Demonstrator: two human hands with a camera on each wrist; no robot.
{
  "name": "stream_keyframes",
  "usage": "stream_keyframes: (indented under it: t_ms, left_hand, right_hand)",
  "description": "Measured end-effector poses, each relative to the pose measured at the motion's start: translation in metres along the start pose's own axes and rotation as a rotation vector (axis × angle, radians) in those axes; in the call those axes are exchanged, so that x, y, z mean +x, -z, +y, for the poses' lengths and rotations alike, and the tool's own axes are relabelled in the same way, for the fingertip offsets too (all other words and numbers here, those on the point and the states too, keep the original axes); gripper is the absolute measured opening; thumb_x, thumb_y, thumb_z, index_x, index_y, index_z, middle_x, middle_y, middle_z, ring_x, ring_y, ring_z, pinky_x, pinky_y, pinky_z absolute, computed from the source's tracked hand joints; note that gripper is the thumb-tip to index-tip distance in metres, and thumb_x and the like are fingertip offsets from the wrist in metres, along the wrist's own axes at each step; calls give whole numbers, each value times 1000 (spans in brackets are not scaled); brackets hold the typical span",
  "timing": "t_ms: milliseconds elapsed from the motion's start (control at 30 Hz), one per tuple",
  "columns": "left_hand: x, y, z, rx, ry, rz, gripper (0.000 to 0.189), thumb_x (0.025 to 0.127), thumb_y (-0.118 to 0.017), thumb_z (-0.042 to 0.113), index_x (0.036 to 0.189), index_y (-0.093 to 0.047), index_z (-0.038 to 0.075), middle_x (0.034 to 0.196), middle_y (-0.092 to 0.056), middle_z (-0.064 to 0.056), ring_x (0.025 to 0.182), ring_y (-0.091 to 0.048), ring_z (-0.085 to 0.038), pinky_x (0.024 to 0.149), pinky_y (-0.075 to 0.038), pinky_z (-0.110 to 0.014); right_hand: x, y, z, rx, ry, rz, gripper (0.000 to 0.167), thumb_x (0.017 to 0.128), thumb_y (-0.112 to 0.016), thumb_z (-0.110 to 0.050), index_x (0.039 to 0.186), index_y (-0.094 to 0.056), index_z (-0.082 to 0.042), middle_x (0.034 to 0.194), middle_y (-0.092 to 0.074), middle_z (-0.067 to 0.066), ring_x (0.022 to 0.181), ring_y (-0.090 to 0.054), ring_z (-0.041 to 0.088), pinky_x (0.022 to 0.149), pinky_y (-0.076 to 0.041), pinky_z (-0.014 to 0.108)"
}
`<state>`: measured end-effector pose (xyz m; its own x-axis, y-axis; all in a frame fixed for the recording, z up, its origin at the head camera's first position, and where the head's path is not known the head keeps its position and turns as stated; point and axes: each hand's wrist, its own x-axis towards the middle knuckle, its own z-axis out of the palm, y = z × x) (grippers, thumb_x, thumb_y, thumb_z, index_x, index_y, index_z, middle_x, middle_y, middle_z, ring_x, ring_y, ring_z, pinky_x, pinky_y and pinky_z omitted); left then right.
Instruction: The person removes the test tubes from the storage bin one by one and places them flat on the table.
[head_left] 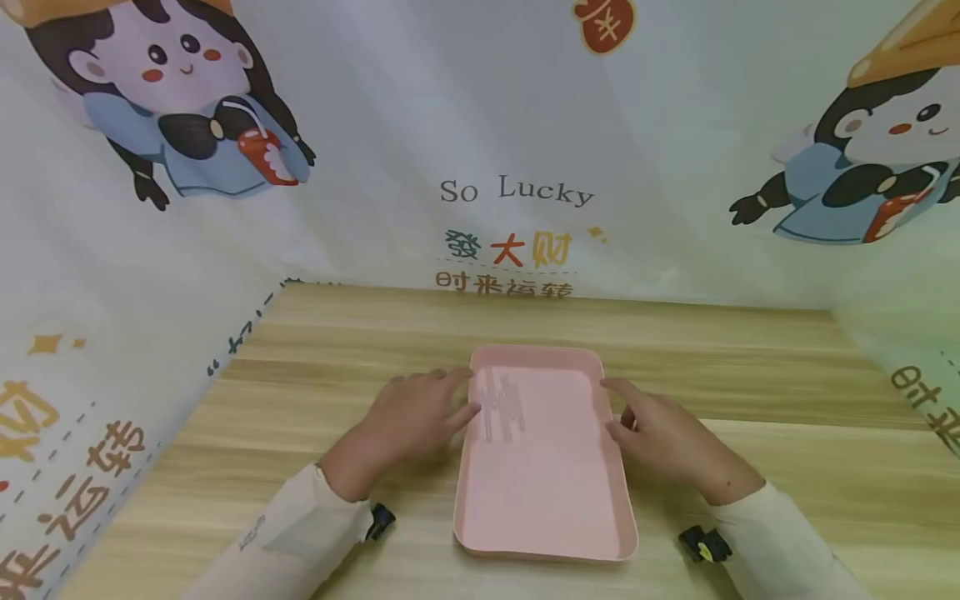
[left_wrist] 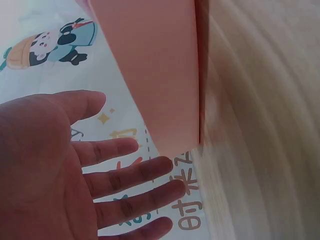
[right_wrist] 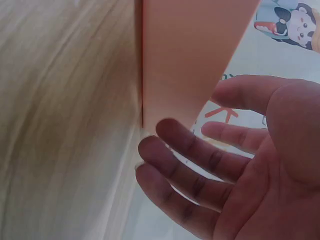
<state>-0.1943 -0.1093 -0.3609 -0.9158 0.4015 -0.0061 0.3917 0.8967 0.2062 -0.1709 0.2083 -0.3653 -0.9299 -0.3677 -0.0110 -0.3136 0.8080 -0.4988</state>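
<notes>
A shallow pink rectangular tray (head_left: 555, 492) lies lengthwise on the table in the head view. Faint pale streaks (head_left: 504, 404) show on its floor at the upper left; whether they are thin clear strips or reflections I cannot tell. My left hand (head_left: 408, 417) is at the tray's left rim, thumb and index tip close to it. In the left wrist view the fingers are extended beside the pink side wall (left_wrist: 155, 65). At the right rim is my right hand (head_left: 663, 437), its fingers loosely bent. The right wrist view shows these fingertips near the tray wall (right_wrist: 185, 60).
The wood-grain table (head_left: 360, 329) surrounds the tray. A white printed cloth (head_left: 390, 150) hangs behind it and along both sides. Small black devices (head_left: 705, 544) sit at both wrists, beside the pale sleeves (head_left: 288, 533).
</notes>
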Motion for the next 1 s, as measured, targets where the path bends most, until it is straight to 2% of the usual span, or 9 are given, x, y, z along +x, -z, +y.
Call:
stream_keyframes:
  t_ms: [200,400,533,700,833,1000]
  left_hand:
    - [1,1,6,6,-42,17,49,100,-52,47,141,-56,19,136,-64,-7,125,-62,-27,99,-50,-54]
    - [-1,-5,9,20,-82,19,44,99,-57,41,132,-64,14,126,-69,-8,114,-67,-26,91,-54,-50]
    - [-3,-8,11,17,-77,4,38,98,-59,38,126,-66,12,113,-72,-5,101,-69,-22,86,-55,-47]
    - [-3,-9,11,6,-70,-1,30,98,-58,30,121,-68,12,112,-72,-2,97,-69,-21,81,-56,-45]
    - [-3,-10,11,16,-84,7,28,98,-56,26,119,-68,12,111,-73,-3,95,-70,-22,79,-56,-45]
    - [-1,-12,10,24,-97,14,24,98,-56,25,113,-69,12,100,-73,-2,87,-69,-22,75,-56,-45]
  right_hand:
    - [4,1,-2,20,68,-14,54,96,-57,-5,148,-41,-2,78,-59,0,58,-47,8,54,-43,24]
    - [1,-3,-3,-25,108,-18,53,93,-57,-1,145,-46,0,69,-48,-4,57,-39,5,53,-38,21]
    - [-2,-6,-2,-43,127,-8,51,93,-58,0,143,-49,-1,67,-45,-5,56,-37,4,53,-36,21]
    - [-3,-8,-5,-71,172,-11,48,91,-61,0,138,-52,0,63,-42,-7,55,-35,2,53,-36,19]
    - [-4,-8,-7,-76,170,-18,47,90,-61,0,137,-54,0,63,-41,-7,56,-35,2,53,-35,20]
    - [-6,-7,-9,-54,151,-56,47,90,-61,0,136,-54,0,63,-42,-6,56,-37,3,53,-36,20]
